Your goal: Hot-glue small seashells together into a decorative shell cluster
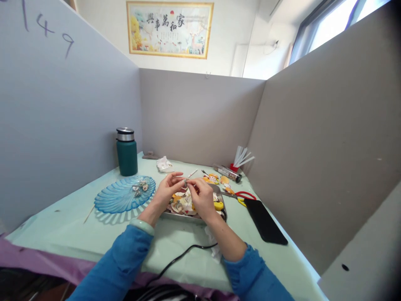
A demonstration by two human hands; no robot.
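Note:
My left hand (169, 190) and my right hand (202, 197) meet fingertip to fingertip above a metal tray (183, 217). Both are closed in a pinch around something small and greyish, too small and covered to name. A thin white stick (193, 172) shows just beyond the fingertips; whether a hand holds it I cannot tell. In the tray lie shell-like pieces (185, 205) in white and yellow, partly hidden by my hands. A yellow object (218, 206) rests at the tray's right side, beside a black cord (188, 249).
To the left, a blue scalloped plate (109, 200) bears small shiny pieces, with a green flask (127, 154) behind. Scissors (242, 195), a black phone (265, 221), a clear tube (228, 172) and a red cup of white sticks (234, 167) are on the right. Grey partitions enclose the table.

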